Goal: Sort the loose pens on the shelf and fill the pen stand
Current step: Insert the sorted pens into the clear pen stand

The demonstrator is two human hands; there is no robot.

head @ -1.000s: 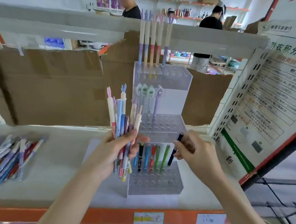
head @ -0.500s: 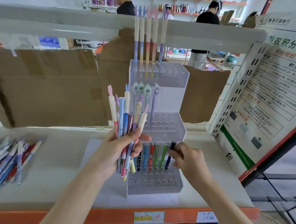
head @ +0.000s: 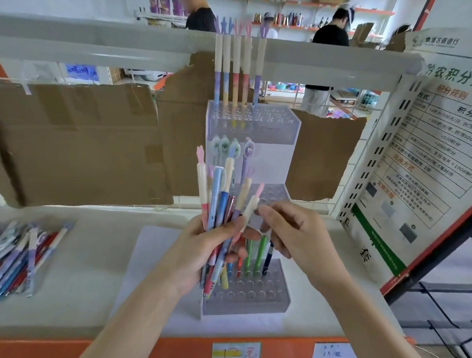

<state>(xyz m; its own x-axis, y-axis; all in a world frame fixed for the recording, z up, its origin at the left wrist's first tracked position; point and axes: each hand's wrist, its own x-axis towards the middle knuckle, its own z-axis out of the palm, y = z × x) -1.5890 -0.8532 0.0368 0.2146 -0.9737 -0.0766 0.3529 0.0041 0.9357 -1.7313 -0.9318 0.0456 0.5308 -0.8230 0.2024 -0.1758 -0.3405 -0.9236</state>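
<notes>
A white shelf [head: 83, 258] is occupied at its middle by a clear three-tier stand [head: 246, 294], pens being seen upright in each tier, with a dark blue pen [head: 267, 258] at the right end of the bottom row. A loose pile of pens [head: 9, 260] is left lying at the shelf's far left, well apart from the stand. A bunch of pens [head: 219, 205] is gripped upright by the left hand [head: 198, 256] before the stand, while a cream pen [head: 251, 208] of that bunch is pinched near its top by the right hand [head: 297, 234] fingers [head: 266, 212].
</notes>
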